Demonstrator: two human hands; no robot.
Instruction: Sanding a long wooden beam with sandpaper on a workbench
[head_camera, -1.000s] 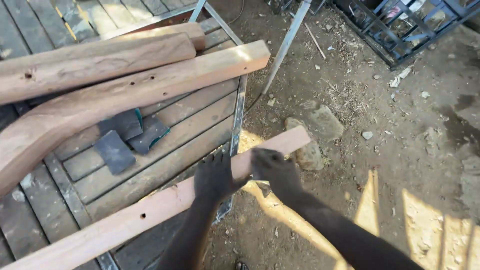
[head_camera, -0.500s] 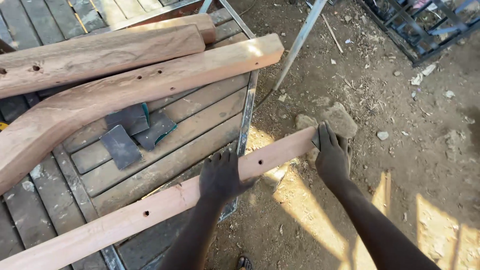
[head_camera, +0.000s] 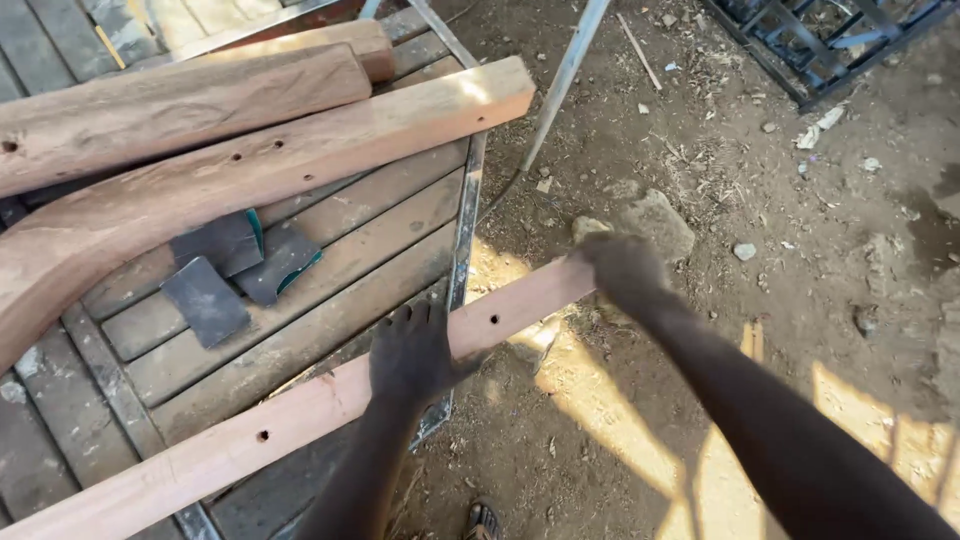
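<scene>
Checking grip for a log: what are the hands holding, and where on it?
A long wooden batten. The left hand presses flat on its middle, near the table's edge; the right hand covers its far end, which overhangs the ground.

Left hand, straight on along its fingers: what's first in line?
Left hand lies flat on the long batten, fingers pointing up-frame. Next in line: bare table slats, then probably the curved timber.
</scene>
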